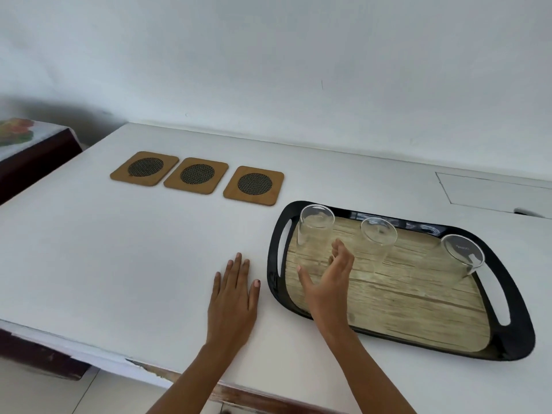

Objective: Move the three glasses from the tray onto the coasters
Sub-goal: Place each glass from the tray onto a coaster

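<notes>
Three clear glasses stand upright in a row along the far side of a black tray with a wood-look floor: the left glass, the middle glass, the right glass. Three square wooden coasters with dark mesh centres lie in a row to the tray's far left: one, another, the third. My right hand hovers over the tray's left part, fingers spread, just short of the left glass and holding nothing. My left hand lies flat on the white table.
The white table ends at a worn front edge near me. A white wall runs along the back. A dark piece of furniture with a patterned cloth stands beyond the table's left end. A rectangular cut-out panel marks the tabletop behind the tray.
</notes>
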### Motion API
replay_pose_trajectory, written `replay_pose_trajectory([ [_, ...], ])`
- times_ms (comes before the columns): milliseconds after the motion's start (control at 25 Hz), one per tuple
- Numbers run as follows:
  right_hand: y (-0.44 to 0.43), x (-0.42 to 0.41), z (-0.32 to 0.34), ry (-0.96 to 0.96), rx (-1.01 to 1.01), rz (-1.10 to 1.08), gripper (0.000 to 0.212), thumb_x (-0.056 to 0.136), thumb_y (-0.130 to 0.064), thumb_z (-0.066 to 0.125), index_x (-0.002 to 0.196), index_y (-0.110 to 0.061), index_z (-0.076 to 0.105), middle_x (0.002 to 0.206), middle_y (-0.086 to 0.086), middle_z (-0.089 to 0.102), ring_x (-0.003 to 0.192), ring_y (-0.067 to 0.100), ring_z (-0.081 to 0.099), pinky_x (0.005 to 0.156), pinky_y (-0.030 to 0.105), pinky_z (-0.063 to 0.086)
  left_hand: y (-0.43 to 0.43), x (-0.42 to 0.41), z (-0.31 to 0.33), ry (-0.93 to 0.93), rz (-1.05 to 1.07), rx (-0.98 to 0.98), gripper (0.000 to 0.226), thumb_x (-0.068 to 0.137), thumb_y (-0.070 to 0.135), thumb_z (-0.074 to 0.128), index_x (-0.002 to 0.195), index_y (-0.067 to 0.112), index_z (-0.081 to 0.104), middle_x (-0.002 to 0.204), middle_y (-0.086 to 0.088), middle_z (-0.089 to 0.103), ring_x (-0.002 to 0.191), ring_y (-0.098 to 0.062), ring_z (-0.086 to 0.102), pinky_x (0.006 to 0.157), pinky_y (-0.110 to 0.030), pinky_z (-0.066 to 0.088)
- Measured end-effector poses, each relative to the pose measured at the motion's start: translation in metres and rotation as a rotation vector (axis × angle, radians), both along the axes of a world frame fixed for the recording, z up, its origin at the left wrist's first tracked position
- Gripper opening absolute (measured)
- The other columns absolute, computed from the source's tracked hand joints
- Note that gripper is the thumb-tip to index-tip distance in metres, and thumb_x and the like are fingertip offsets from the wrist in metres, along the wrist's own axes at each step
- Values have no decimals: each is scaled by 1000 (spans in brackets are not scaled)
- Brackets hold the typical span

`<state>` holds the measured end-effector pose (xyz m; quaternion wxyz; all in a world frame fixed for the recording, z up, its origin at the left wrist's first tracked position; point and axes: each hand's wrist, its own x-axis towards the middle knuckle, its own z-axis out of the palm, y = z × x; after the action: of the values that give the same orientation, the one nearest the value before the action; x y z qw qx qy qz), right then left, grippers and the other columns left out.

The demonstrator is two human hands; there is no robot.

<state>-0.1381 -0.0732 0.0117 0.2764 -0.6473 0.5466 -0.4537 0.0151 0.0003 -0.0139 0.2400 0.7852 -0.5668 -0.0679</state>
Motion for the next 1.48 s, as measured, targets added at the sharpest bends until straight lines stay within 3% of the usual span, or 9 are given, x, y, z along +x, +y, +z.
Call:
replay_pose_trajectory([
  [80, -4, 6, 1, -2, -7, -27, 82, 78, -11, 78, 143, -1, 28, 140, 15, 36, 131, 24, 40, 101, 0, 24, -3, 16, 2, 30, 0, -26, 54, 97, 40, 24, 147, 20, 18, 158, 4, 12, 146, -11, 5, 120, -34, 0],
  [440, -24, 41, 1, -26, 74, -218, 82, 80, -18, 77, 143, -1, 27, 139, 14, 40, 130, 29, 41, 102, 35, 40, -53, 126, 9, 74, -67, 20, 55, 99, 34, 29, 147, 12, 17, 159, -2, 13, 146, -13, 6, 121, -38, 3],
  [640, -32, 49, -2, -14, 67, -297, 60, 81, -19, 76, 127, -10, 38, 123, -2, 43, 118, 26, 51, 85, 32, 43, -81, 168, 4, 61, -186, 86, 60, 98, 37, 28, 148, 10, 9, 160, -4, 7, 146, -15, 4, 121, -35, 4],
  [800, -35, 54, -1, 6, 75, -350, 59, 79, -22, 79, 122, -9, 41, 123, 5, 49, 112, 26, 55, 80, 34, 47, -88, 182, -5, -44, -256, 38, 61, 97, 40, 30, 147, 10, 13, 159, -6, 13, 146, -17, 8, 121, -35, 7],
  [920, -32, 65, 5, -11, 36, -406, 58, 78, -22, 79, 121, -10, 41, 124, 7, 50, 113, 25, 55, 84, 35, 47, -85, 181, -10, -89, -256, -16, 70, 90, 51, 13, 147, 10, 15, 158, -6, 17, 146, -19, 12, 120, -35, 9],
  [1040, -38, 87, 18, -15, -15, -436, 61, 77, -28, 79, 121, -12, 39, 122, 8, 51, 110, 22, 55, 78, 27, 41, -87, 181, -12, -88, -253, -39, 73, 88, 53, 8, 147, 10, 15, 158, -6, 18, 146, -18, 12, 120, -34, 8],
  [1240, -80, 139, 46, -152, -82, -297, 61, 76, -20, 81, 122, -11, 42, 121, 14, 55, 106, 25, 56, 78, 6, 42, -87, 182, -12, -55, -243, -37, 62, 96, 44, 27, 148, 13, 12, 159, -3, 14, 146, -15, 7, 120, -32, 4],
  [1360, -118, 174, 52, -199, -71, -209, 63, 76, -21, 82, 122, -10, 41, 125, 3, 51, 110, 24, 56, 88, 26, 48, -89, 184, -13, -52, -245, -35, 63, 96, 46, 25, 148, 15, 8, 159, -1, 10, 146, -13, 4, 120, -31, 2],
  [1480, -155, 203, 47, -146, -31, -160, 64, 75, -24, 83, 121, -7, 41, 120, 0, 49, 106, 24, 57, 82, 26, 43, -90, 185, -14, -40, -244, -34, 64, 95, 48, 20, 148, 16, 6, 159, 0, 7, 146, -12, 1, 120, -31, 1],
])
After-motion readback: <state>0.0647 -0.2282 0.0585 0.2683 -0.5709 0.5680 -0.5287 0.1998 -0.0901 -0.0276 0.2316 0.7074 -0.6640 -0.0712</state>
